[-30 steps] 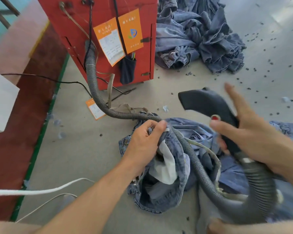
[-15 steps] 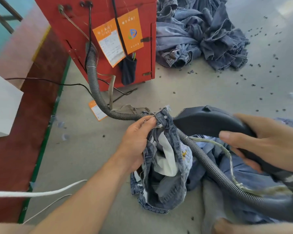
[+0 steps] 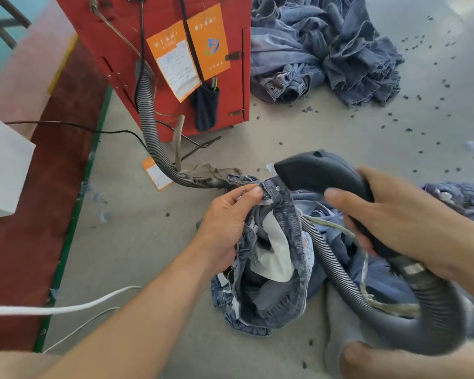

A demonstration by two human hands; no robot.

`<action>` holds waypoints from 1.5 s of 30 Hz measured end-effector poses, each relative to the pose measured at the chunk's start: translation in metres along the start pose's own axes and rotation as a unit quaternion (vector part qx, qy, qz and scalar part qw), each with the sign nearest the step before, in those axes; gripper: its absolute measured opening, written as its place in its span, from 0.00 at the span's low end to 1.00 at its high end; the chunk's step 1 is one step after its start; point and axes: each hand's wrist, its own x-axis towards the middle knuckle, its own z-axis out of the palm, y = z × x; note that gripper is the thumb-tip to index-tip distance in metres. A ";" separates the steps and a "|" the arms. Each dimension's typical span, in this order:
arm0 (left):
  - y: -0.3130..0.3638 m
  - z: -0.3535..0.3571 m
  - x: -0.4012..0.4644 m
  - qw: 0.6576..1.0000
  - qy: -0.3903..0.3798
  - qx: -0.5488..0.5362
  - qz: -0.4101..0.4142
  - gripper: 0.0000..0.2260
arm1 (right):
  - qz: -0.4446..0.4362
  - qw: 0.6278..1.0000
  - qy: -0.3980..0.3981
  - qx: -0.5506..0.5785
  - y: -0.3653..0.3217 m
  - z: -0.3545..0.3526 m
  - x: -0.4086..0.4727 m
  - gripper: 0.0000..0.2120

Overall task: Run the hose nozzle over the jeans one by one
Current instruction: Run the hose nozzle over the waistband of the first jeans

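Observation:
My left hand (image 3: 227,222) grips the waistband of a pair of blue jeans (image 3: 274,269) and holds it up off the floor, waist opening toward me with white pocket lining showing. My right hand (image 3: 402,222) grips the black hose nozzle (image 3: 318,168), whose mouth sits right at the waistband button. The ribbed grey hose (image 3: 326,258) runs from the nozzle, loops at lower right, passes behind the jeans and leads to the red machine (image 3: 170,50).
More jeans (image 3: 389,272) lie under the hose at right. A big heap of jeans (image 3: 326,50) sits behind, right of the red machine. Dark scraps dot the grey floor (image 3: 340,132). A white cord (image 3: 66,309) and a black cable (image 3: 74,127) cross the left side.
My right hand brought the nozzle down and left from mid-air to the waistband. My left hand lifted the jeans' waistband up off the pile.

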 end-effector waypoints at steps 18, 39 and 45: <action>0.001 0.002 0.002 0.998 -0.004 0.001 -0.057 0.15 | -0.001 0.994 -0.002 -0.109 -0.007 -0.014 -0.012 0.10; 0.005 -0.011 0.003 0.987 0.000 -0.083 -0.138 0.20 | 0.011 0.988 0.143 0.053 0.017 0.003 0.037 0.32; 0.012 -0.014 0.008 0.982 0.008 -0.119 -0.145 0.21 | 0.008 0.998 0.032 -0.058 0.043 0.018 0.026 0.07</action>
